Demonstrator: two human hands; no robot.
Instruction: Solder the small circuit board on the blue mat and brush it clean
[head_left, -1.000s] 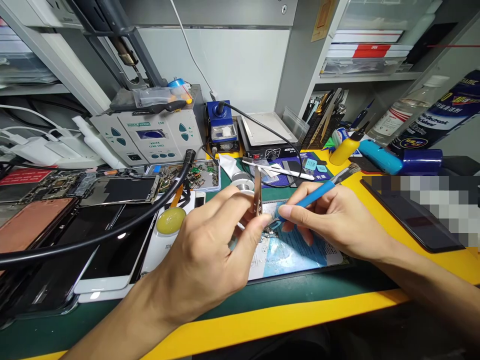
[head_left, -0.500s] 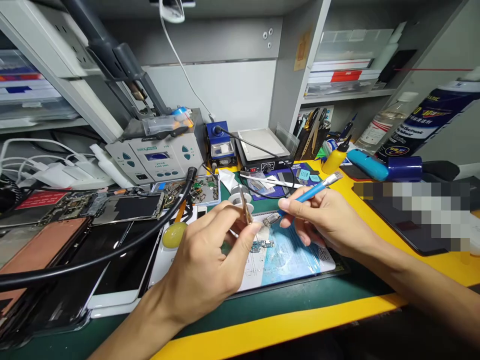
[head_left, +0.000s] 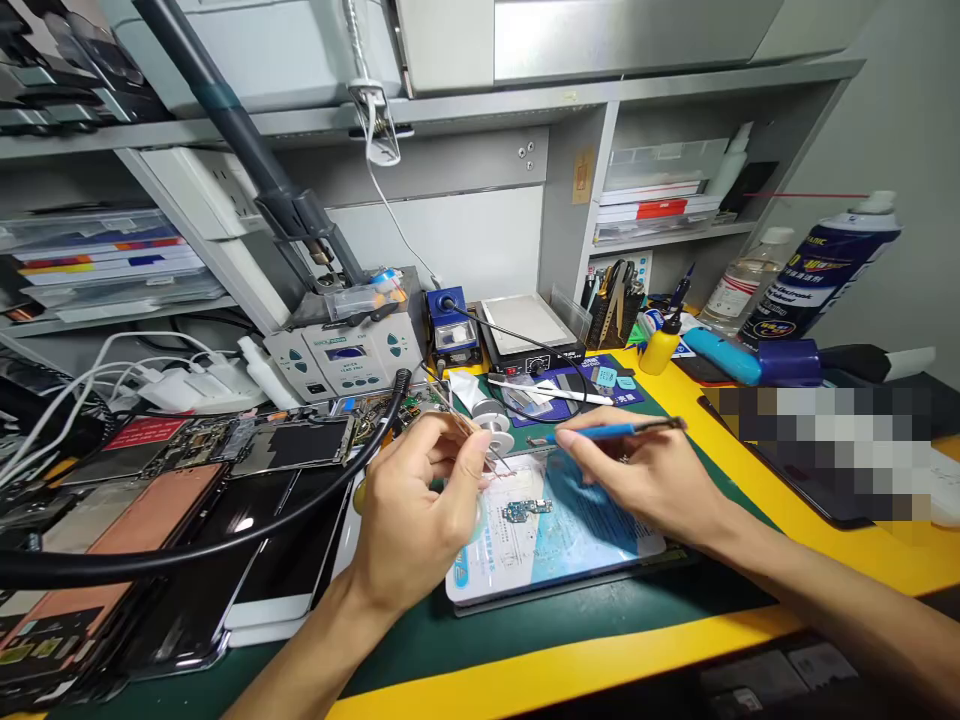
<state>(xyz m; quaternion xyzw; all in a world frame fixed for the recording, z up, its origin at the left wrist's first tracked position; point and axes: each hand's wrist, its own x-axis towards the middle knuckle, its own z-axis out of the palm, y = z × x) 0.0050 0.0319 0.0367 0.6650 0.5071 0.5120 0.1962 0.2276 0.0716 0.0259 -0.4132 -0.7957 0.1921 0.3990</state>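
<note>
My left hand (head_left: 424, 490) is closed around slim metal tweezers (head_left: 498, 460), their tips pointing down and right above the printed pad (head_left: 585, 558). Between finger and thumb, my right hand (head_left: 649, 478) grips a blue-handled brush (head_left: 604, 431). The brush lies nearly level, its metal end toward the tweezers but apart from them. A small blue circuit board (head_left: 527, 510) rests on the pad below and between both hands, touched by neither tool. Just behind the tweezers stands a spool of solder wire (head_left: 495, 424).
Phone parts and screens (head_left: 255, 545) cover the left side, crossed by a thick black hose (head_left: 330, 490). A grey hot air station (head_left: 352, 355) stands behind. At right are a yellow bottle (head_left: 660, 345), a spray can (head_left: 821, 265) and a dark flat device (head_left: 795, 470).
The view has tilted upward. My right hand has drawn the brush away from the board and turned it flatter. The tweezers have swung so their tips point down to the right.
</note>
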